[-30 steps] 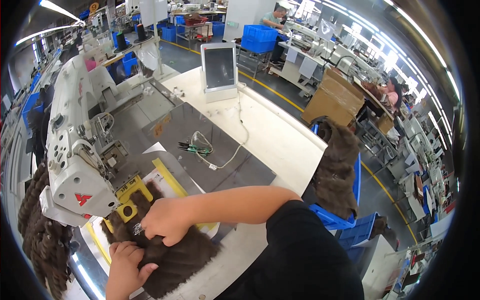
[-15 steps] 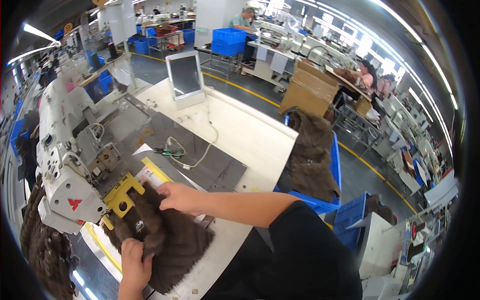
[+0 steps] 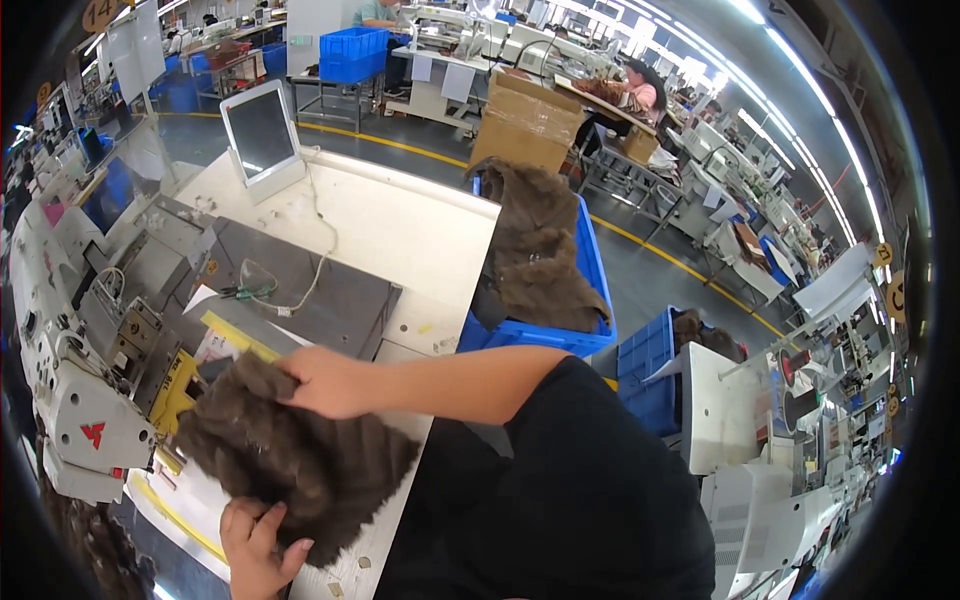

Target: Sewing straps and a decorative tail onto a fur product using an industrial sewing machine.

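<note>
A dark brown fur piece (image 3: 345, 450) lies bunched at the upper left and flatter toward its right edge, in front of a white sewing machine (image 3: 85, 425). My right hand (image 3: 330, 382) reaches in from the right and is closed on the fur's far edge, its fingertips partly hidden in the pile. At the fur's near left edge, my left hand (image 3: 255, 550) grips it between thumb and fingers. Beside the machine head, the yellow clamp plate (image 3: 173, 393) is partly covered by the fur. Yellow-edged white sheeting (image 3: 180, 510) shows beneath the fur.
Green-handled snips (image 3: 240, 292) and a cord lie on the grey machine plate (image 3: 330, 305). A small screen (image 3: 262, 135) stands on the white table (image 3: 400, 205). Right of it, a blue crate (image 3: 590, 250) holds more fur, near a cardboard box (image 3: 525, 120). Co-workers sit farther back.
The view has swung right. The fur has come out from the yellow clamp plate toward me. My right hand now holds its far edge, and my left hand has shifted along the near edge.
</note>
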`<state>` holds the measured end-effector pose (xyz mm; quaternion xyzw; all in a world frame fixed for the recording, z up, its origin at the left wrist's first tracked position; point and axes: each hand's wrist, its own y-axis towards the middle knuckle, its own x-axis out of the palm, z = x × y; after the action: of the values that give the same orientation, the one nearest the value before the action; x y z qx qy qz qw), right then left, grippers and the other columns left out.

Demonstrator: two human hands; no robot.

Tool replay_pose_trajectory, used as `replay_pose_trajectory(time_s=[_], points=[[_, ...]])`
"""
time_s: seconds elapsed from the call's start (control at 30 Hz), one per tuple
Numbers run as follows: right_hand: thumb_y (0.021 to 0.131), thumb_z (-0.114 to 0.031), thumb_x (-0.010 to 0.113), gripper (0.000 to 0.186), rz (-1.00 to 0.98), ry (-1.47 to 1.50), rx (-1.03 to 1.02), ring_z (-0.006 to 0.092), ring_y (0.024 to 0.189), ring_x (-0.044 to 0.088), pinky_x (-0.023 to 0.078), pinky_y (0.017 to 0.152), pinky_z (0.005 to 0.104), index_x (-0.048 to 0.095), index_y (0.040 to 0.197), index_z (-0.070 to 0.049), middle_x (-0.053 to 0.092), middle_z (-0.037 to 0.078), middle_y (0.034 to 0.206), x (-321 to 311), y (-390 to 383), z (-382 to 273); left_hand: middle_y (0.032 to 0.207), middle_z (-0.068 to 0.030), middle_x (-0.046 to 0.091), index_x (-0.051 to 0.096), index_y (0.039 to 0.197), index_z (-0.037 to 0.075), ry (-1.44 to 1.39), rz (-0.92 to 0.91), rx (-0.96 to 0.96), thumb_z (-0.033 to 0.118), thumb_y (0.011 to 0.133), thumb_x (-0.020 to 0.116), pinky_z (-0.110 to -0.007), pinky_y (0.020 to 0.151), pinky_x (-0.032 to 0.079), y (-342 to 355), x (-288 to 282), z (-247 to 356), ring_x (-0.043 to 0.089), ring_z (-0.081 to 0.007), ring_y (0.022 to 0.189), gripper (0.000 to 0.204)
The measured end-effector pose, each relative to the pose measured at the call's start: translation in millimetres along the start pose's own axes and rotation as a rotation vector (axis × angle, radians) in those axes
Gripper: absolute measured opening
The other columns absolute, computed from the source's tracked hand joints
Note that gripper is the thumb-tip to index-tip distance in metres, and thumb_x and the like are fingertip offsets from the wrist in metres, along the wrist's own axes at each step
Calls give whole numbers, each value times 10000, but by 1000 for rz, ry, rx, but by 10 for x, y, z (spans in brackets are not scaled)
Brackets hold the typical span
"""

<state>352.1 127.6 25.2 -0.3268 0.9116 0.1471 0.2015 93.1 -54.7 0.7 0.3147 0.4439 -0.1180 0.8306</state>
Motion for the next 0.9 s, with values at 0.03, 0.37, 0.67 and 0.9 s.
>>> replay_pose_trajectory(time_s=[0.03, 0.37, 0.67, 0.9], points=[[933, -177, 648, 278, 30, -29, -4, 373, 1009, 703, 520, 902, 430, 680, 1146, -1, 722, 239, 1041, -109, -54, -34, 1008, -200, 573, 647, 1085, -18, 10, 52, 14, 340, 778, 772, -487, 843, 460, -22, 25, -27, 553, -417, 941, 489], [969, -48, 663, 312, 603, 434, 196, 216, 1027, 726, 591, 922, 389, 654, 1278, -8, 745, 104, 1152, -2116, -1055, -569, 949, -179, 577, 674, 1060, -13, 27, 139, -140, 398, 782, 760, -481, 800, 478, -110, 85, -104, 566, -385, 899, 504], [918, -557, 683, 685, 969, -905, 802, 344, 1124, 701, 560, 931, 434, 646, 1304, 7, 731, 208, 1191, -3758, -2657, 1118, 958, -176, 594, 672, 1037, -1, 14, 117, -152, 372, 765, 787, -476, 796, 482, 2, 138, -110, 576, -383, 917, 475], [877, -676, 657, 744, 453, -932, 1173, 445, 1249, 618, 503, 1033, 502, 736, 1198, -10, 655, 279, 1329, -2954, -2293, 1700, 1014, -153, 633, 708, 1065, 45, 34, 97, -217, 305, 688, 854, -468, 834, 500, 8, 98, -115, 596, -373, 946, 481]])
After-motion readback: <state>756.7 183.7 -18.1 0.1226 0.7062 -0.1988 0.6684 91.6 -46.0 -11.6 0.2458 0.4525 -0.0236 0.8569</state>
